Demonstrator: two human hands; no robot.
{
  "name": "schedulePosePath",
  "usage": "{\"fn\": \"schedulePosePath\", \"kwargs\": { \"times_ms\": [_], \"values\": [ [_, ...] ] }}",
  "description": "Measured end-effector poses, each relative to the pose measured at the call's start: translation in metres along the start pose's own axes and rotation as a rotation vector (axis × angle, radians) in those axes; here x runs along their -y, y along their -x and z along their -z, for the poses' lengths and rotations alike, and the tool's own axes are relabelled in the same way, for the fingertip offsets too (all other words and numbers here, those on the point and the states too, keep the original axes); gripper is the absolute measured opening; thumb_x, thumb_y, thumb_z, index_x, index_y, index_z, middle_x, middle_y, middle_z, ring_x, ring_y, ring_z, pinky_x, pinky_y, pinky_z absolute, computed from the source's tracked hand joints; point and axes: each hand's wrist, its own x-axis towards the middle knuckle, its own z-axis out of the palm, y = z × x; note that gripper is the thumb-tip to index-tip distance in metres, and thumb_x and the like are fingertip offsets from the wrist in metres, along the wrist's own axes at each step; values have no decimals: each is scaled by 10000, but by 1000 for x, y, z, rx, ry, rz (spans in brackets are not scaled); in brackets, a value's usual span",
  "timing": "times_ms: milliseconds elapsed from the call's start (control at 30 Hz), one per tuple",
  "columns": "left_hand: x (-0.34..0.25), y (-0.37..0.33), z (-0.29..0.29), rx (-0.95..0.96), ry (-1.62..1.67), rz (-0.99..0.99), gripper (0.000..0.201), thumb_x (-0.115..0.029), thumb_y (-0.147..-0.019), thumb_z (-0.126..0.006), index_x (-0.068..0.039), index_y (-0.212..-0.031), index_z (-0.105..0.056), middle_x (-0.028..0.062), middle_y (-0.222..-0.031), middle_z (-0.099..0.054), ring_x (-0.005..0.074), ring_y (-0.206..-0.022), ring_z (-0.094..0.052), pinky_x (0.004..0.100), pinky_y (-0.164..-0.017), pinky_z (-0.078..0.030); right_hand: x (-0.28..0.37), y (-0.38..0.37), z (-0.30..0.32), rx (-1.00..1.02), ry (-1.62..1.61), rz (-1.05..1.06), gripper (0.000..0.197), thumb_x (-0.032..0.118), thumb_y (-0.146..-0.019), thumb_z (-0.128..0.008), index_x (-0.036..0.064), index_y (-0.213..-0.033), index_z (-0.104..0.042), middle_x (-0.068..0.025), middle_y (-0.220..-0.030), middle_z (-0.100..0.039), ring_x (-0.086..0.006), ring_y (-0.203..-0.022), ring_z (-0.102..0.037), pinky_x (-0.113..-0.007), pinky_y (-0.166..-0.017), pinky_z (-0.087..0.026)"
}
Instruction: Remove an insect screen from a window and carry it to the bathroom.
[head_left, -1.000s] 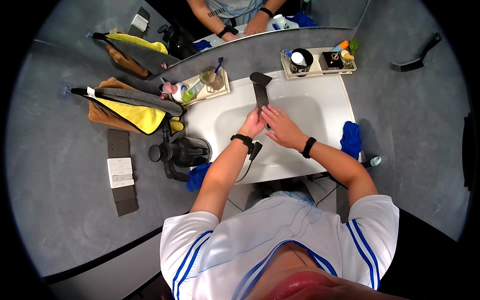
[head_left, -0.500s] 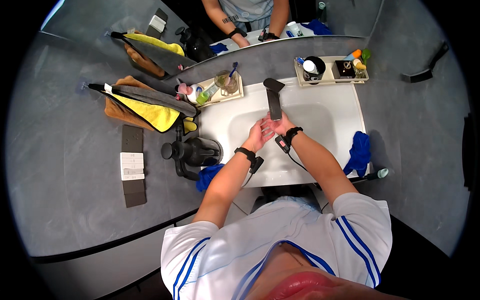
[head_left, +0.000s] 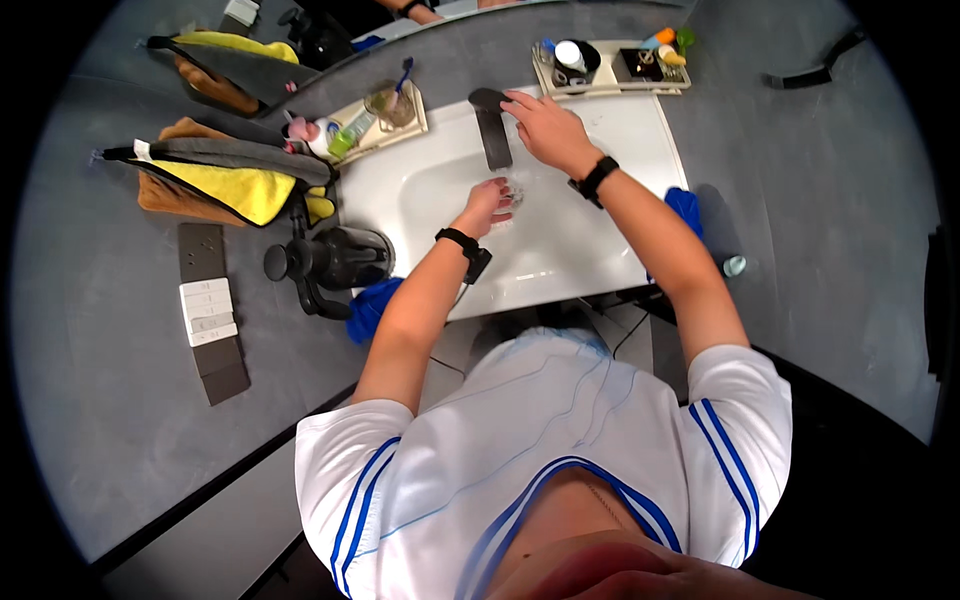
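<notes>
The dark faucet (head_left: 494, 140) stands at the back of the white sink (head_left: 560, 260). My right hand (head_left: 550, 130) has its fingertips on the right end of the faucet's flat handle (head_left: 487, 98). Below the spout is my left hand (head_left: 485, 207), fingers apart and a little curled, holding nothing. Clear water (head_left: 514, 193) splashes beside those fingers. Each wrist wears a black band; a small dark box shows on the left one.
A black jug (head_left: 340, 258) stands at the sink's left, near a blue cloth (head_left: 372, 310). Trays of toiletries (head_left: 415, 118) and small items (head_left: 605, 88) sit along the back. Yellow and brown towels (head_left: 225, 185) hang at left. Another blue cloth (head_left: 684, 210) lies at right.
My hands, earlier together under the spout, have parted. The right hand has moved up to the faucet handle; the left stays below the spout, where water now shows. The view has shifted.
</notes>
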Motion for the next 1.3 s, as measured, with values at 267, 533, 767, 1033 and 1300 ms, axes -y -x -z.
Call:
{"fn": "schedulePosePath", "kwargs": {
  "times_ms": [267, 533, 767, 1033, 1300],
  "values": [
    [50, 39, 46, -206, -325, -171, 500, -256, -980, -718, -118, -1452, -629, 80, -1111, -694, 250, -930, -636, 458, -866, -562, -13, 65, -60, 25, 44, -69, 319, 185, -968, -701, 136, -1283, -729, -48, -1453, -633, -330, -1157, -654, -473, -870, -605],
    [114, 59, 75, -171, -898, -756, 736, -320, -965, -824, -100, -1599, -523, 268, -1580, -562, 388, -1461, -553, 432, -1163, -478, -42, 220, -71, 281, 101, -310, 696, 310, -918, -782, 249, -1574, -556, -158, -1597, -539, -424, -1432, -522, -602, -1091, -472],
    [117, 80, 69, -23, -401, -546, 655, -282, -1053, -729, -99, -1636, -491, 222, -1579, -584, 330, -1407, -595, 426, -1148, -491, -72, 261, -31, -61, 323, -1089, 669, 357, -930, -768, 300, -1549, -520, -175, -1668, -335, -468, -1461, -393, -732, -1074, -412],
    [77, 154, 13, 329, -90, -332, 731, -565, -1137, -498, -196, -1733, -291, 173, -1685, -441, 365, -1479, -517, 559, -1088, -539, -21, 226, -20, -405, -699, -860, 293, 283, -904, -819, 73, -1062, -690, -111, -975, -747, -207, -909, -729, -346, -895, -582],
    [58, 171, -9, 389, 595, -183, 592, -712, -1094, -455, -227, -1393, -614, 51, -1281, -702, 252, -1206, -675, 446, -1075, -544, 166, 199, -17, -118, -472, -104, 235, 321, -1006, -719, 94, -1067, -725, -122, -1071, -735, -335, -1005, -693, -442, -908, -560]
  ]
}}
